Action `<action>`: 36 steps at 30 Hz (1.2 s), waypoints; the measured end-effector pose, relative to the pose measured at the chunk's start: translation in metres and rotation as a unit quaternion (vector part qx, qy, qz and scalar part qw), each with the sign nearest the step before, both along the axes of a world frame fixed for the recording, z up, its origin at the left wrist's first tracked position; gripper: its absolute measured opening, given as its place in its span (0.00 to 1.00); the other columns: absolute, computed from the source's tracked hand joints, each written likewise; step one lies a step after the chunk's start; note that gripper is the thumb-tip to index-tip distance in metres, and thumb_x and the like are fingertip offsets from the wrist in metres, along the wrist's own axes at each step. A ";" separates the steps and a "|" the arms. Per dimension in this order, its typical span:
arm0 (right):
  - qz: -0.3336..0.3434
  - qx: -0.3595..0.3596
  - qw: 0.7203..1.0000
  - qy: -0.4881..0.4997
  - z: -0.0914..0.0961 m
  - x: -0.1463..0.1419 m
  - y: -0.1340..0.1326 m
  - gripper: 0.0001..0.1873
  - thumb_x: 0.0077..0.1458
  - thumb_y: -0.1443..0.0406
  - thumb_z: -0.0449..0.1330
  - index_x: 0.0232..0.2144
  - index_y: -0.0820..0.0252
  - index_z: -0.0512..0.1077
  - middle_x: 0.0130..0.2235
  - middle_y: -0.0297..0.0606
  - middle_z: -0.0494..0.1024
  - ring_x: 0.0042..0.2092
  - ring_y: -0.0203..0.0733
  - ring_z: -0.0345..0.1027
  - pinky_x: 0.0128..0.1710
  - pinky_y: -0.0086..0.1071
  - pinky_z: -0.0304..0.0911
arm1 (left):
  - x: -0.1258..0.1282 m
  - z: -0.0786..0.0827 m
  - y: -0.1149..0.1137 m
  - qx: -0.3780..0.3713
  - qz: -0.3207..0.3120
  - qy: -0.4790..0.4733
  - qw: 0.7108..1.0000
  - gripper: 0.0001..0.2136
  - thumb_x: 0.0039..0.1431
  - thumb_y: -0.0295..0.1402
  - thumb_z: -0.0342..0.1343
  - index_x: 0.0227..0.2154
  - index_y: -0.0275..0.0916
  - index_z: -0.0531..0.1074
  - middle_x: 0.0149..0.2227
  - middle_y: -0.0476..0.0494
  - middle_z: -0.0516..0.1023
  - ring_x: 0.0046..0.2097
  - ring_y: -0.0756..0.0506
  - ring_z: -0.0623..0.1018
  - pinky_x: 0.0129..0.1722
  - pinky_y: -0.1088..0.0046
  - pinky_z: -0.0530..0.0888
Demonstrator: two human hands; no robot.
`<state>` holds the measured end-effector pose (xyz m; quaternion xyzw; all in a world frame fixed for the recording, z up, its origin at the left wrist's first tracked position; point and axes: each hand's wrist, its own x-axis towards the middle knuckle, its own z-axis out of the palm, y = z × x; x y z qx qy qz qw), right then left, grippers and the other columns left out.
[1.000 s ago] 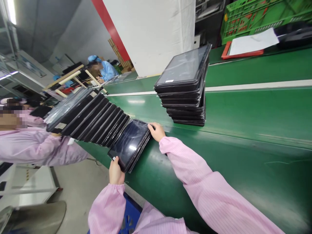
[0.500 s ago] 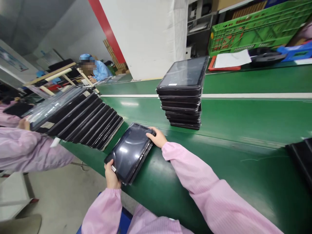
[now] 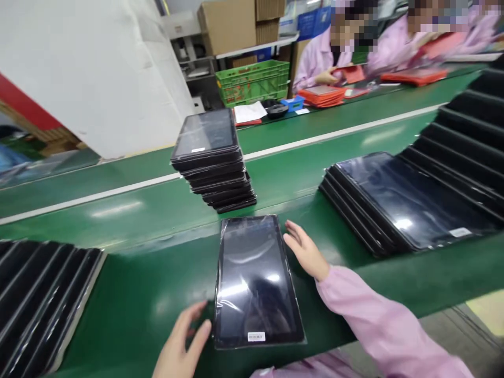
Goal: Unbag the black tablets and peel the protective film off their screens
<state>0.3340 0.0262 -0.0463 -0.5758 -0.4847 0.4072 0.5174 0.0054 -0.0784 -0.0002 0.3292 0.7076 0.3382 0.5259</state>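
Note:
A black tablet [image 3: 255, 278] in clear film lies face up on the green work surface [image 3: 149, 294], a small white label at its near end. It may top a thin pile; from above I cannot tell. My left hand [image 3: 183, 336] is beside its lower left edge, thumb and fingers apart, holding nothing. Along the upper right edge is my right hand [image 3: 305, 249], its fingers loosely stretched and nothing gripped. Whether its fingertips touch the tablet is unclear. Just beyond stands a tall, uneven stack of tablets [image 3: 214, 163].
Leaning rows of black tablets stand at left [image 3: 43, 299] and far right [image 3: 468, 136], with a lower pile [image 3: 378, 205] at right. Behind are a green crate [image 3: 254, 81], a blue tray [image 3: 293, 103] and orange cases [image 3: 322, 97]. People in pink sleeves sit across the line.
My view has swung right. Both hands have let go of the tablet they held at its ends, which now lies flat, long side pointing away from me.

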 end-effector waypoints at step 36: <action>0.010 0.044 0.977 -0.207 0.032 -0.011 -0.057 0.25 0.62 0.54 0.59 0.58 0.56 0.70 0.62 0.48 0.70 0.64 0.58 0.63 0.65 0.58 0.57 | -0.085 -0.002 0.067 0.089 -0.005 0.315 0.945 0.32 0.53 0.54 0.56 0.52 0.33 0.72 0.57 0.25 0.73 0.62 0.27 0.70 0.62 0.46 0.64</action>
